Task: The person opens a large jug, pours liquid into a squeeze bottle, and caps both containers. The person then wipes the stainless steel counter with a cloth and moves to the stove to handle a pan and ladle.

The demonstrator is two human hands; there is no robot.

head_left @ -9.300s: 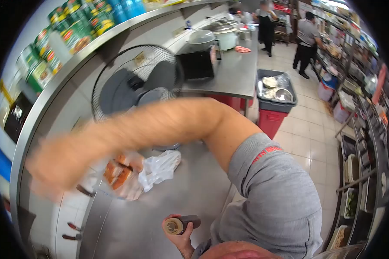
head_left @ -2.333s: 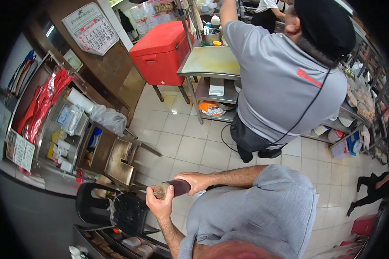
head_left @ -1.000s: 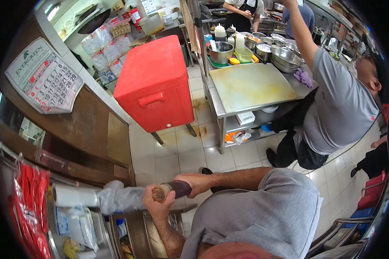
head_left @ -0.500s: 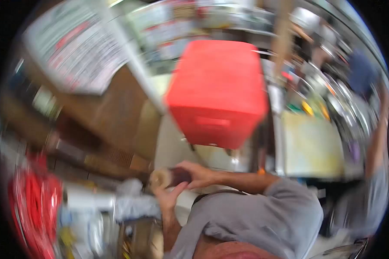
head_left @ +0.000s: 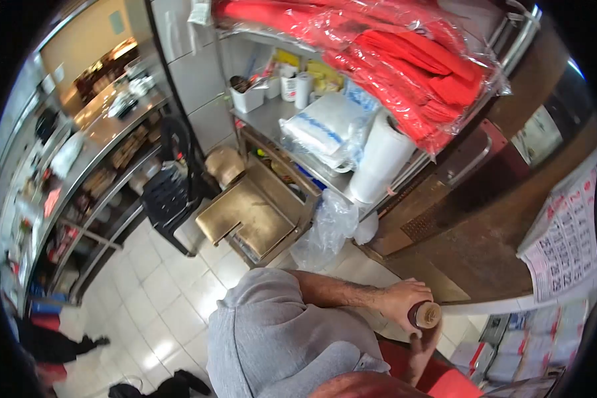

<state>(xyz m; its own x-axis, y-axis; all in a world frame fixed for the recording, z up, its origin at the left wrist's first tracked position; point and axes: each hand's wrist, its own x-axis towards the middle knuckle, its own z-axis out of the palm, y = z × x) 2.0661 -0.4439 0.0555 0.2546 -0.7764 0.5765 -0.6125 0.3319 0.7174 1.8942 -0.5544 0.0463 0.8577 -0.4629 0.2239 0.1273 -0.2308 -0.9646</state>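
A small dark bottle (head_left: 414,316) with a tan, round top is held between both hands, its top tilted toward the camera. My left hand (head_left: 399,304) reaches in from the left and has its fingers wrapped round the dark body. On the bottle's lower right side, my right hand (head_left: 423,345) is closed against it, its thumb near the base and its other fingers partly hidden behind the bottle. A grey sleeve covers the left upper arm.
Ahead stands a metal shelf (head_left: 266,119) with red plastic-wrapped goods (head_left: 418,73) and a white roll (head_left: 382,156). Below are a wooden drawer unit (head_left: 265,232) and a black chair (head_left: 168,199). A brown wooden panel (head_left: 444,229) and a calendar (head_left: 564,245) are at right.
The view has swung round from the red box and the cluttered counter with another person to the shelf and chair. Both hands still hold the bottle, now right of the body in view.
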